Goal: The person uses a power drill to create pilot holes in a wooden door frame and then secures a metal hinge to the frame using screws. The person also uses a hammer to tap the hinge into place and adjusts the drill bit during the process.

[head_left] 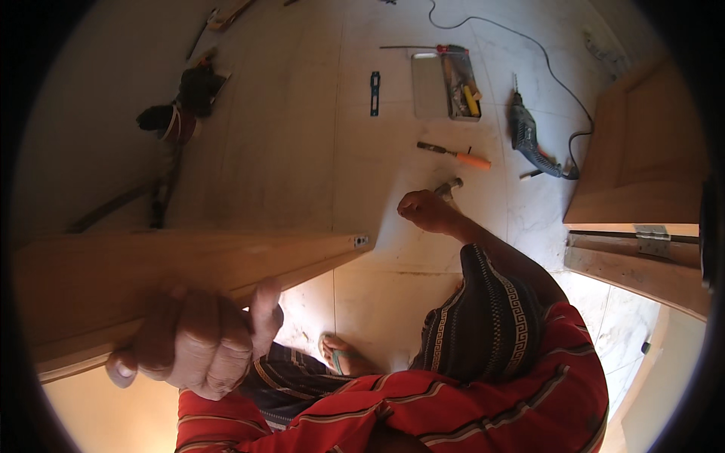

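Note:
A wooden door (pixel 174 260) stands at the left, with a small metal fitting (pixel 361 241) set in its end. My left hand (pixel 200 340) is bent round the door's near edge, thumb and fingers curled against the wood. Over the floor, past my knee, my right hand (pixel 427 211) is closed, its fingertips drawn together; whatever they may hold is too small or hidden. Just behind that wrist shows a hammer (pixel 451 185), its handle partly covered by my arm. Farther off lies a chisel (pixel 472 160) with an orange handle.
An open metal tool case (pixel 430 87) holds several tools, with a long screwdriver (pixel 453 49) across its top. A corded drill (pixel 526 132) lies right of it, a dark slotted plate (pixel 374 94) left. A hinged wooden panel (pixel 642 151) stands right; more tools (pixel 200 87) lie far left.

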The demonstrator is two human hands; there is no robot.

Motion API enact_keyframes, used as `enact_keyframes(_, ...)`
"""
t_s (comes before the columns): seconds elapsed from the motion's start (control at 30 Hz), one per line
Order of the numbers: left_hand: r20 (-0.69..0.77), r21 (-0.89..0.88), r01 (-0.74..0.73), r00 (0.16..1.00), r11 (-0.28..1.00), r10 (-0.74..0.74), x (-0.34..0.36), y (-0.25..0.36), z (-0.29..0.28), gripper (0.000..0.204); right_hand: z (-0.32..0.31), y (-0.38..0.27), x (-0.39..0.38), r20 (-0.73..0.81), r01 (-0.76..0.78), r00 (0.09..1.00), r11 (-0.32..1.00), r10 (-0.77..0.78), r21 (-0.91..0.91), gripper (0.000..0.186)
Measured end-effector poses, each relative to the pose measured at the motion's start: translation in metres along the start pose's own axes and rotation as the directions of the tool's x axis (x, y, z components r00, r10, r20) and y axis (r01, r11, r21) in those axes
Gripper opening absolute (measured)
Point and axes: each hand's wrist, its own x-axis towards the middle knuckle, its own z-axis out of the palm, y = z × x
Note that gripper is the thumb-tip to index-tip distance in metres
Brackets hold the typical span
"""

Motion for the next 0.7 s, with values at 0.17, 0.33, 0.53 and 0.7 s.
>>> enact_keyframes(0.17, 0.032, 0.053, 0.054, 0.998, 0.997, -0.056, -0.004, 0.006, -0.005, 0.015, -0.063, -0.047, 0.024, -0.022, 0.052, 0.998, 0.990, -0.056, -0.133, 0.026)
enact_keyframes(0.33, -0.029, 0.073, -0.034, 0.999, 0.997, 0.036, -0.017, 0.001, 0.002, 0.026, -0.029, -0.038, 0.007, 0.160, 0.006, 0.987, 1.000, -0.008, 0.011, 0.036)
enact_keyframes(0.53, 0.015, 0.106, -0.199, 0.980, 0.974, 0.198, -0.015, -0.010, -0.002, 0.026, 0.048, 0.018, -0.048, 0.269, -0.072, 0.963, 0.976, 0.014, 0.207, 0.051)
enact_keyframes(0.7, 0.115, 0.131, -0.080, 0.991, 0.988, 0.065, 0.007, -0.001, -0.006, 0.040, 0.095, 0.015, -0.051, 0.168, -0.015, 0.976, 0.727, -0.138, 0.686, 0.062)
